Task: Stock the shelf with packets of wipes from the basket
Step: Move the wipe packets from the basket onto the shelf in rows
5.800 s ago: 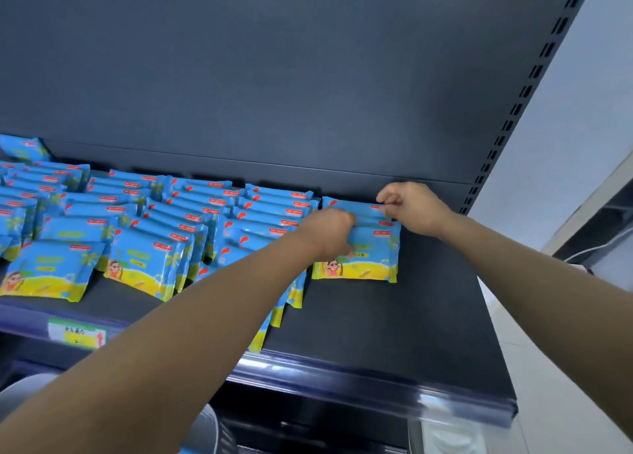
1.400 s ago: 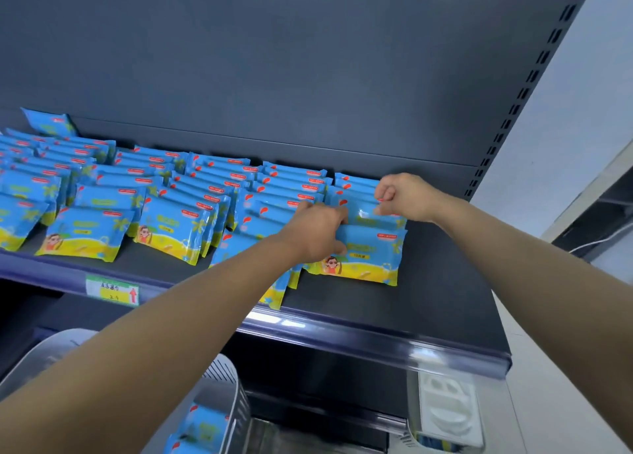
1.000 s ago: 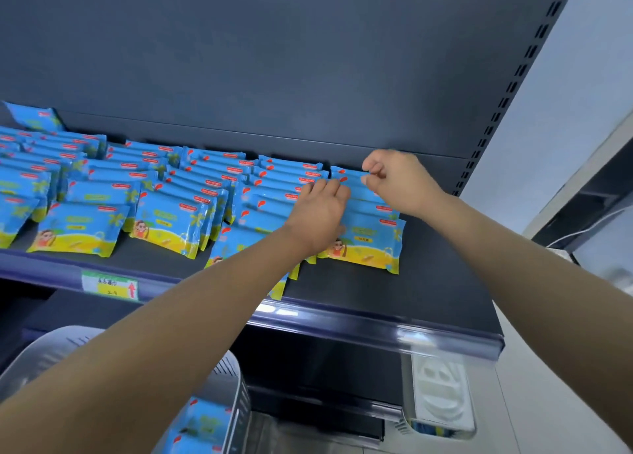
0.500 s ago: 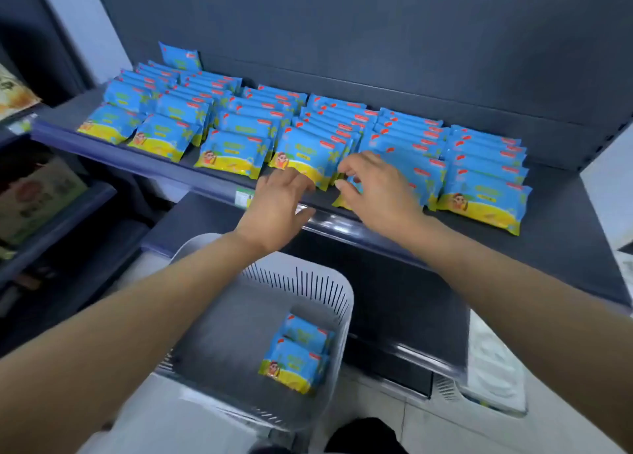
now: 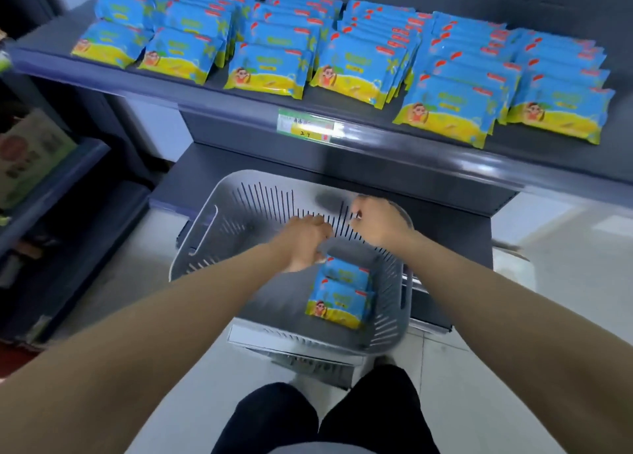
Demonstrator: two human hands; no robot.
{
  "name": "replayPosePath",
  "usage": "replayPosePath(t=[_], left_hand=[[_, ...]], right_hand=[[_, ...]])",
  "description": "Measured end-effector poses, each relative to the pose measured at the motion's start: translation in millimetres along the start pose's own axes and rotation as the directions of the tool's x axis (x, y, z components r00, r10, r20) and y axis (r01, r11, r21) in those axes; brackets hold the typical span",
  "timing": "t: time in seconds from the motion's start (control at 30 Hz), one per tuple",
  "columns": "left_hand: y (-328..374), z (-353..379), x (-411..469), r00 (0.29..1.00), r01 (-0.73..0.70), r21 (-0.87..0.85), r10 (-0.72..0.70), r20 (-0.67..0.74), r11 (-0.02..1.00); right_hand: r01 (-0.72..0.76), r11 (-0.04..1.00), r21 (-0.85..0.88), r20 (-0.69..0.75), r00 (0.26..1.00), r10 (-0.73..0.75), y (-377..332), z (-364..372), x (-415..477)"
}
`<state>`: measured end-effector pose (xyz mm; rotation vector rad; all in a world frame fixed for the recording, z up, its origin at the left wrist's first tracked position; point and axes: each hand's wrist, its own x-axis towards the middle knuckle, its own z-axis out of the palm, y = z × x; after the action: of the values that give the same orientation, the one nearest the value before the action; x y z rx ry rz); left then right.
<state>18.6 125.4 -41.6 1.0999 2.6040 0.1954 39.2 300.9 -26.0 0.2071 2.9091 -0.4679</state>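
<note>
A dark blue shelf [image 5: 445,165] carries rows of blue-and-yellow wipes packets [image 5: 356,66], with a green price label [image 5: 308,126] on its front edge. Below, a grey slotted basket [image 5: 219,234] stands on the pale tiled floor [image 5: 513,368], with the last packets [image 5: 339,296] at its right side. Both hands hang over it, left hand [image 5: 305,241] and right hand [image 5: 376,224], fingers loosely curled, holding nothing.
</note>
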Motion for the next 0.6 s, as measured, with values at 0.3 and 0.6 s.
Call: replayPosePath(t=[0.3,0.6], left_hand=[[5.3,74.8,37.8,0.927,0.0,0.004,-0.001,0.375,1.0],[11.1,93.6,50.2,0.806,-0.065,0.087,0.001,0.591,0.994]], right_hand=[[-0.052,0.992,-0.112,0.269,0.96,0.081,21.4,37.3,12.9],[-0.103,0.991,-0.083,0.324,0.938,0.125,32.2,57.6,22.0]])
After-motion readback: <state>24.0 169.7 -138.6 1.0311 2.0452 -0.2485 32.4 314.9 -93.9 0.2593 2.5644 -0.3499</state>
